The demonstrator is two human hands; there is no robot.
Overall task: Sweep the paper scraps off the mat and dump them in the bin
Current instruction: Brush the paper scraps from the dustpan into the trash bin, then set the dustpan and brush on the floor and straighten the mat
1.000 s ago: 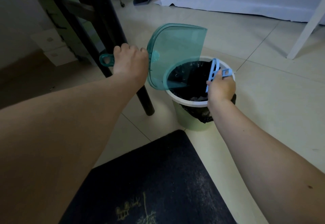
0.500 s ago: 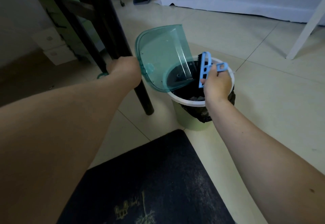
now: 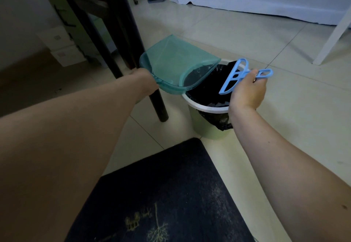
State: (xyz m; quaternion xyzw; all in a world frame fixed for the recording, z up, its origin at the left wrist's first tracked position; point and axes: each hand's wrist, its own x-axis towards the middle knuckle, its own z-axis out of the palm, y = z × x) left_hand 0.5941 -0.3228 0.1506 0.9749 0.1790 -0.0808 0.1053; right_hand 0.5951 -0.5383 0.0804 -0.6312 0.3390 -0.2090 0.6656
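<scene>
Dustpan [image 3: 176, 65], light, stiff plastic, tips over the bin [image 3: 206, 108], left hand [image 3: 147, 82] gripping its hidden handle, right hand [image 3: 247, 91] clutching the brush [image 3: 235, 76].

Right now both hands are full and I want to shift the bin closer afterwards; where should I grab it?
Probably the white rim on the near side, coming from above. It stands proud of the green body, and the dustpan overhangs the far left edge, so the near edge is freer.

Dim, cool indoor light; brighter far floor [image 3: 237, 32] (upper right); wide-angle bending at edges; soft blur
</scene>
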